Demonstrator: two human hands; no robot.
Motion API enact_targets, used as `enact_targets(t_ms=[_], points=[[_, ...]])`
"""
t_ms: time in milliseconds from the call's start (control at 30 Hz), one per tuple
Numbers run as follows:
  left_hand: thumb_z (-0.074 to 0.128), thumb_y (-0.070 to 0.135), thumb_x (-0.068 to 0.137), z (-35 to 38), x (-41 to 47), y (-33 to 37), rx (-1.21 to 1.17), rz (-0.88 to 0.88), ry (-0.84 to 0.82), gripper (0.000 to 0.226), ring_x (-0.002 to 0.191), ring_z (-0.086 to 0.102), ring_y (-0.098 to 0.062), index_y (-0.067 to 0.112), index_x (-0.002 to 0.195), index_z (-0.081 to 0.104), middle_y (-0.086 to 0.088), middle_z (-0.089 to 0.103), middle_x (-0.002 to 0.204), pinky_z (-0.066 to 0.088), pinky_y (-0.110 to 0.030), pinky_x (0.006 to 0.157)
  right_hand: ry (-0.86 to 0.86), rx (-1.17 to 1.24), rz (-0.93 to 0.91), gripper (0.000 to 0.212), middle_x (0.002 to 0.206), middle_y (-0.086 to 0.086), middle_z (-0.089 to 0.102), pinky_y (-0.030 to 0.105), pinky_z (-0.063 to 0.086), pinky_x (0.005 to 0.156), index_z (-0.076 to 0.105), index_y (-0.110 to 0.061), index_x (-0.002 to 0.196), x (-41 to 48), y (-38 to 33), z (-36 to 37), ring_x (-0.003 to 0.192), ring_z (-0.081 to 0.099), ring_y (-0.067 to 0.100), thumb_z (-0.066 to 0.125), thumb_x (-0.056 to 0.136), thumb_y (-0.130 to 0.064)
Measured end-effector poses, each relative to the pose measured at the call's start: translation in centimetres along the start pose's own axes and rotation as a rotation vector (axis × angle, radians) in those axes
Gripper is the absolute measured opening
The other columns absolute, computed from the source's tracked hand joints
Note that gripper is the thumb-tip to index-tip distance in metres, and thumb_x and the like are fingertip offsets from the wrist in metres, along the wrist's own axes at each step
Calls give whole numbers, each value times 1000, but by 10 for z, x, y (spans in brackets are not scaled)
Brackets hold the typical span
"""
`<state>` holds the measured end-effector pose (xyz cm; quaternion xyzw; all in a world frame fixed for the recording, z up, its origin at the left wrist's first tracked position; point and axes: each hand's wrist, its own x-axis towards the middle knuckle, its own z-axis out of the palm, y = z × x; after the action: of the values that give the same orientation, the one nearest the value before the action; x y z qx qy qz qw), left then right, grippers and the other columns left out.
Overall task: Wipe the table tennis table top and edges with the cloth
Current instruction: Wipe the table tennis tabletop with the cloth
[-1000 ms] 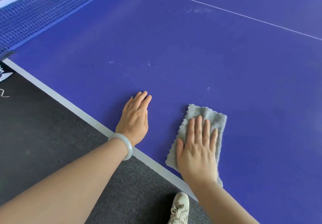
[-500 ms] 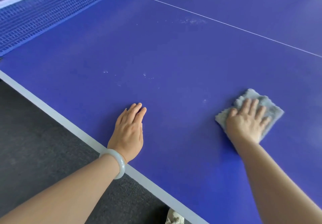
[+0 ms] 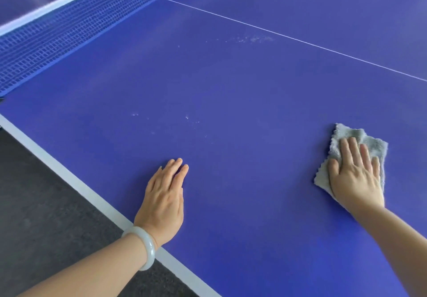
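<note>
On the near right of the blue tabletop (image 3: 231, 84), the grey cloth (image 3: 375, 145) lies flat beneath the right hand (image 3: 355, 179). The fingers are straight and spread, pressing the fabric down rather than clutching it. The cloth's far corner and left border show past the fingertips. The left hand (image 3: 165, 195) rests palm-down on bare tabletop just inside the white edge band (image 3: 69, 174), fingers extended and together, holding nothing. A pale bracelet (image 3: 147, 246) circles its wrist. The two hands are well apart. Ahead of the left hand, small white specks (image 3: 187, 117) dot the surface. A larger dusty smear (image 3: 254, 39) lies just this side of the thin white centre line (image 3: 323, 48). The net (image 3: 57, 36) crosses the upper left, and dark floor (image 3: 34, 204) shows beyond the edge band.

Progress, judged from the surface: an early-to-middle stage. The cloth is in working contact with the top, yet marks are visible ahead of the left hand and near the centre line, so that area seems unwiped. Whether the area around the cloth is already clean cannot be told, since no wet trace shows there. The part beyond the centre line, the strip beside the net and the table's edges all appear left to do.
</note>
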<state>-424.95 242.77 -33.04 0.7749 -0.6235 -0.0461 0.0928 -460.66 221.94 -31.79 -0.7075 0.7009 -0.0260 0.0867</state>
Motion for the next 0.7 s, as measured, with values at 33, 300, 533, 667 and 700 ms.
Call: enact_targets(t_ms=[33,300,533,667,700], points=[[22,17,100,-1,1,0,4,-3,-4,52,149,24,-20,13,150,36,-2,28,160,27,-43,120,4,7,61,73,167,-7,-1,42,-3,125,9,-20,160,1,-18,3,154,-4,16,9,93,-50],[20,21,99,-6,0,2,44,-9,-29,55,148,26,-20,11,151,35,-4,28,160,21,-41,121,-88,27,-615,65,167,0,0,42,-6,125,7,-15,160,-102,-193,42,154,-8,21,24,102,-41],[15,25,100,-13,0,8,37,-23,-83,57,149,25,-21,11,151,36,-4,29,160,28,-44,120,-13,13,-422,69,163,1,23,43,10,124,30,-19,155,-25,-39,10,152,21,25,23,92,-44],[36,17,97,-18,3,9,68,5,-77,50,141,41,-29,5,143,49,-11,44,151,41,-49,111,-4,37,81,65,167,-6,-1,41,-4,125,7,-21,160,11,-42,7,154,-5,14,15,99,-43],[50,13,91,-19,6,10,77,13,-62,47,135,49,-31,3,137,55,-13,50,145,46,-49,106,-1,49,156,64,167,-3,-3,44,-5,124,4,-19,160,12,-60,10,154,-8,16,16,101,-40]])
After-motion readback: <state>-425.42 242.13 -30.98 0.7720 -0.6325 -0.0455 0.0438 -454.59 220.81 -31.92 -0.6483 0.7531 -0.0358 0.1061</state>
